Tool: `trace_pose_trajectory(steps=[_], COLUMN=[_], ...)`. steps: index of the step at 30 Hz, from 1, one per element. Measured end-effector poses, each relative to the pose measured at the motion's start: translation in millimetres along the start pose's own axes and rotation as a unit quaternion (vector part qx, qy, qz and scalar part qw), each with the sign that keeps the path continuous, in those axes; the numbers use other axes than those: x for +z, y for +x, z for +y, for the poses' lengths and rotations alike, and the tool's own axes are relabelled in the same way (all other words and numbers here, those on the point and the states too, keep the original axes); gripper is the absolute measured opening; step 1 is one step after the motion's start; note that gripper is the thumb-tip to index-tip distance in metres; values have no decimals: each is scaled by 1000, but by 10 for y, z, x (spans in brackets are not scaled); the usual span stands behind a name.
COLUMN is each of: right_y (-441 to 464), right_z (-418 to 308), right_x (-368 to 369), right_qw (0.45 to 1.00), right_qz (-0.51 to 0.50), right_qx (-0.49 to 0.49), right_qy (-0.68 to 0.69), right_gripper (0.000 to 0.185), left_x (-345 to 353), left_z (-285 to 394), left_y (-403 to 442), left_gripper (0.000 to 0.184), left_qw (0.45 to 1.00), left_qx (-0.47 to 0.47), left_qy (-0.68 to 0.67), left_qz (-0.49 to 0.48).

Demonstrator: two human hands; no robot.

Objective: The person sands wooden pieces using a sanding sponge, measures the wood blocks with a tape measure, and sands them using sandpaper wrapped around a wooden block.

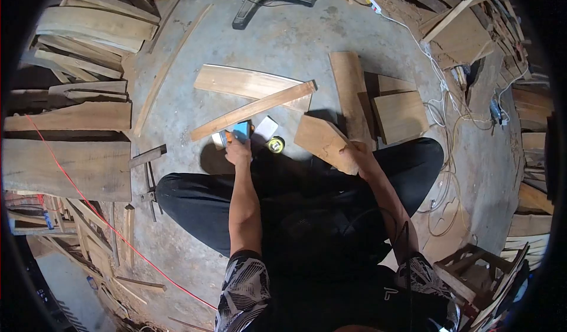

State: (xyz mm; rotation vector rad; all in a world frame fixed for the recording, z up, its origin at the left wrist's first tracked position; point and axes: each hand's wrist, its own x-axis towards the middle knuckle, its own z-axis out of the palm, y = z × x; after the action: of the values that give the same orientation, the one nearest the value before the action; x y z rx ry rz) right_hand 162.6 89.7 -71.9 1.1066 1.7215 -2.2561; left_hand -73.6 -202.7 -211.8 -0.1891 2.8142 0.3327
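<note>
My left hand [237, 151] is on the floor in front of my lap, its fingers curled at a small blue item [241, 130] with orange parts beside it; what exactly they grip is not clear. Close by lie a white block [266, 128] and a round yellow-and-black item [275, 144], perhaps a tape measure. My right hand [361, 159] is closed on the near right edge of a wooden board [321, 140] with an angled end, held tilted above my right leg. A narrow wood strip [254, 110] lies across a wider plank [236, 83] just beyond my left hand.
A long plank [349, 90] and a squarish board [401, 116] lie to the right. Stacked planks [68, 169] line the left side. A red cord [88, 201] crosses the left floor; pale cables [452, 172] trail on the right. A stand base [257, 0] is ahead.
</note>
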Motion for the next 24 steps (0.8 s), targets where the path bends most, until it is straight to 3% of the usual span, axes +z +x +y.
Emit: trace_pose_trajectory(steps=[1,4,6,7,9,10,12,14,16,20,22,24], right_y=[6,74,121,139,211,234,243,234,251,160,248,249], right_z=[12,106,156,156,193,184,48,3,51,-161,-67,-174], right_x=[-40,-82,-66,-55,-67,-51,-59,-41,23,174,144,161], right_qw=[999,998,999,999,999,998,998,998,995,998,979,986], right_qz=[-29,-6,2,13,30,45,31,20,42,7,24,2], right_qx=[14,13,32,46,43,38,43,48,-81,-22,-115,-63], right_qy=[8,-57,-33,-6,-6,-8,19,44,-37,-53,-167,-156], right_gripper=[48,48,50,52,46,40,47,54,53,53,54,55], left_x=[33,140,222,190,22,-30,27,132,403,857,435,194], left_z=[-24,-93,-52,-3,105,196,366,472,465,382,483,525], left_y=[-59,-34,-51,-32,-71,-95,-115,-256,-318,-173,-272,-317], left_gripper=[64,63,59,60,60,63,72,85,92,98,97,93], left_qw=[998,994,967,968,990,979,966,938,900,909,927,945], left_qx=[-7,-95,-79,-51,113,166,215,275,323,322,300,269], left_qy=[25,30,115,118,52,117,87,150,269,255,200,134], left_qz=[55,48,212,216,72,6,-115,-145,-115,-74,-105,-129])
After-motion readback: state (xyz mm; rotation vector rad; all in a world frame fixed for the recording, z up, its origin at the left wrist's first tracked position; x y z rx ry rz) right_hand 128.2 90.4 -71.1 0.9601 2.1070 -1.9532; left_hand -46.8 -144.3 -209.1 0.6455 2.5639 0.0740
